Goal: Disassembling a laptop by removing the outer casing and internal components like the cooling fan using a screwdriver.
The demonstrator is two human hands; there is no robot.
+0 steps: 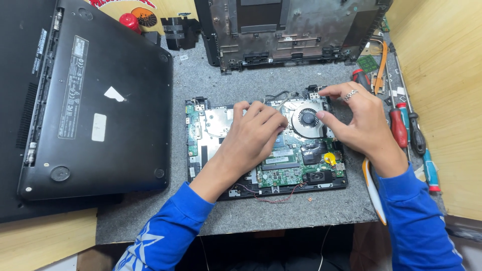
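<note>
Fingers of my left hand (253, 131) curl down onto the laptop motherboard (281, 165) beside the cooling fan (307, 118); my right hand (359, 123) pinches at the fan's edge, thumb and forefinger nearly closed, on the grey mat (201, 80).

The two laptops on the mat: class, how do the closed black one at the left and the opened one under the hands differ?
The closed laptop keeps its black bottom cover on, showing only labels and rubber feet; the opened laptop shows its green board and fan. The closed laptop lies tilted and untouched; the opened laptop lies square to the mat edge, with the left hand and right hand on it. Both lie underside up.
</note>
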